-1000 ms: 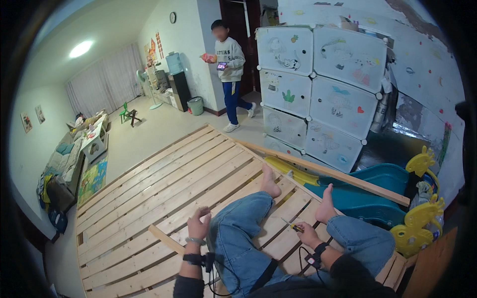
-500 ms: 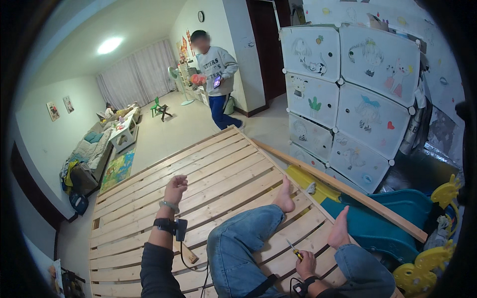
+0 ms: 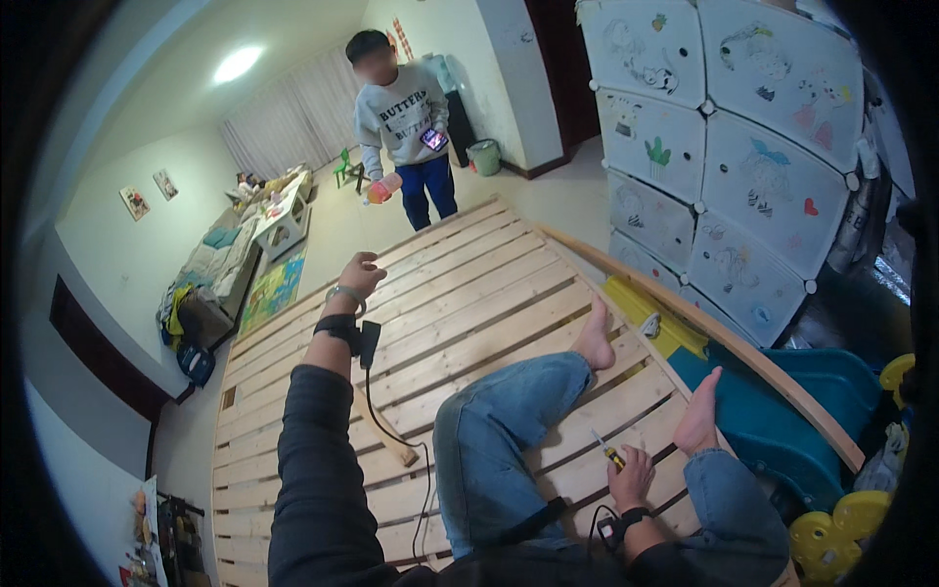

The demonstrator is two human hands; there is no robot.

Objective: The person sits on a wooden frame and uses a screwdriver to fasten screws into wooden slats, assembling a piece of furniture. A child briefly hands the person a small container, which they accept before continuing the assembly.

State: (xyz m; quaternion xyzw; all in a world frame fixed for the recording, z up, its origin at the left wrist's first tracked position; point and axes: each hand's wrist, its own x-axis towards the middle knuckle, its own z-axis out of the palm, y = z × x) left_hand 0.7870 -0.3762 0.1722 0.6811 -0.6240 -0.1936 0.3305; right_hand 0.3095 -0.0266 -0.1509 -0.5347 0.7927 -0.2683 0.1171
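Note:
My left hand reaches out over the wooden slatted bed frame. Its fingers are loosely bent and apart, with nothing in them. Low on the right, my right hand grips a screwdriver with a yellow and black handle, its shaft pointing up and left. That hand rests close to the slats, between my legs. Beyond the bed's far edge stands another person, holding a bottle with pinkish-orange contents and a phone. A gap separates my left hand from the bottle.
A short wood piece lies on the slats beside my left forearm. Along the right edge runs a long wooden rail, above a teal and yellow plastic slide. White cube cabinets stand behind it. A sofa lines the left wall.
The other person has come up to the bed, turned toward me and lowered the bottle. My left arm has stretched farther forward. The view has shifted; my right hand still holds the screwdriver.

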